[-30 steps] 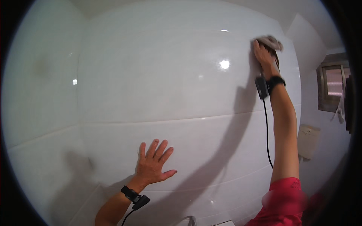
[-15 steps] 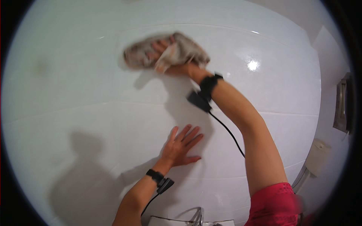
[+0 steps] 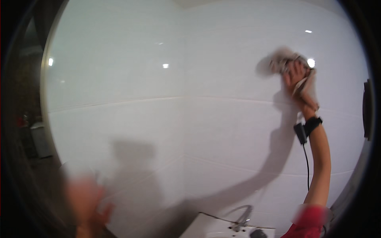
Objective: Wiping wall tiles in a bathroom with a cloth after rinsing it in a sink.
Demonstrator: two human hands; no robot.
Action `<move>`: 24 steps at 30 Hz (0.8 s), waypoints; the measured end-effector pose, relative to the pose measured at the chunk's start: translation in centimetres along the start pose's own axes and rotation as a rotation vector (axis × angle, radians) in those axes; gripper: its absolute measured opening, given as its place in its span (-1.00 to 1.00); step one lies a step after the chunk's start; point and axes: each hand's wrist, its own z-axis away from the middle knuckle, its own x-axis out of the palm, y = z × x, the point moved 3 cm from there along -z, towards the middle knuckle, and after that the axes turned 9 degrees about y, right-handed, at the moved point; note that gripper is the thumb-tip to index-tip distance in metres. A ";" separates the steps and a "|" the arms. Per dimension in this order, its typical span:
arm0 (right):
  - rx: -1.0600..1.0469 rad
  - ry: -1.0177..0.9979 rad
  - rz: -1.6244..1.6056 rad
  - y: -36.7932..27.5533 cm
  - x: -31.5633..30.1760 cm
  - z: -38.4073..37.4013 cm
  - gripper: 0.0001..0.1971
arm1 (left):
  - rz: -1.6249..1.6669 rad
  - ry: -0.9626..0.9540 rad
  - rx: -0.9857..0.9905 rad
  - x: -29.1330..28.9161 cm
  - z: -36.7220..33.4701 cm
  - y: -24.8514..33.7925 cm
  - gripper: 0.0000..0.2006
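Shifted cloth (image 3: 283, 59): now sitting farther right of the wall corner (image 3: 183, 119) than before.
Right hand (image 3: 295, 75): holding the bunched cloth at the white wall (image 3: 238, 131), fingers lying over it.
Left hand (image 3: 85, 200): blurring far below-left of that grip; I cannot tell its spread.
White basin (image 3: 202, 226): sitting below the grip, faucet (image 3: 238, 227) rising from it, inside barely showing.

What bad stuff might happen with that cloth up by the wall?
The cloth might slip away from the right hand, since a fold of it hangs loose beside that hand.
The black cable running down below that hand might snag if the arm swings, perhaps on the faucet lower down.
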 end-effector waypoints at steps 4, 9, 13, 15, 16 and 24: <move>0.344 0.120 0.022 -4.6 4.4 -4.7 -0.50 | -0.113 0.167 -0.320 -1.9 -4.3 -12.1 -0.19; 0.342 -0.164 0.016 -15.3 0.5 -4.5 -0.47 | 0.579 0.106 -0.499 2.2 -1.8 -17.0 -0.03; 0.416 -0.195 0.069 -16.9 0.6 -5.4 -0.43 | 0.659 0.228 -0.545 5.3 -1.1 -17.3 0.01; 0.489 -0.168 0.055 -16.7 2.4 -4.9 -0.44 | 0.661 0.215 -0.573 5.5 -0.8 -16.5 0.02; 0.498 -0.097 0.097 -16.5 3.1 -4.8 -0.44 | 0.660 0.218 -0.597 5.7 -0.6 -15.8 0.03; 0.496 -0.079 -0.036 -17.4 4.4 -5.4 -0.46 | 0.718 0.231 -0.645 1.8 6.0 -4.8 0.04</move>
